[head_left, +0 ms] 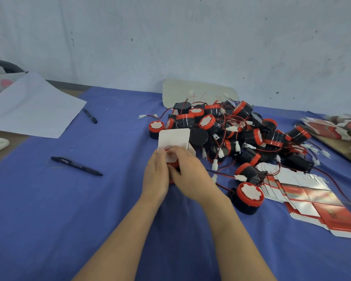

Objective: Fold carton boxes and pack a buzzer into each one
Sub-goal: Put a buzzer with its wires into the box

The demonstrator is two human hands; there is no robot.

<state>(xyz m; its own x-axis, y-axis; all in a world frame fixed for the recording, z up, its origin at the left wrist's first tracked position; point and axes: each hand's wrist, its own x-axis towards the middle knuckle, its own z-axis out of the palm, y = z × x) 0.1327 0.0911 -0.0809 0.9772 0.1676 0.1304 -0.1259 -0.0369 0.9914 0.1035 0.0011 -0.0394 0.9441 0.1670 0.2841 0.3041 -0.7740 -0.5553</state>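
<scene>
Head view, left hand (156, 175) grip pinching card carton (173, 137), right hand (188, 175) pinching round buzzer (172, 164)

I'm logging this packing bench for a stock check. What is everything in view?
carton box: one, white inside, flap up, centre
buzzers: piled, too many to count, black with red caps, right of the box
flat cartons: fanned stack, red and white, near right; more at the far right edge
pens: two, black, left on the cloth
paper sheet: one, white, far left
blue cloth: one, covering the table
left hand: grips the box's left side
right hand: holds the box from the right
</scene>
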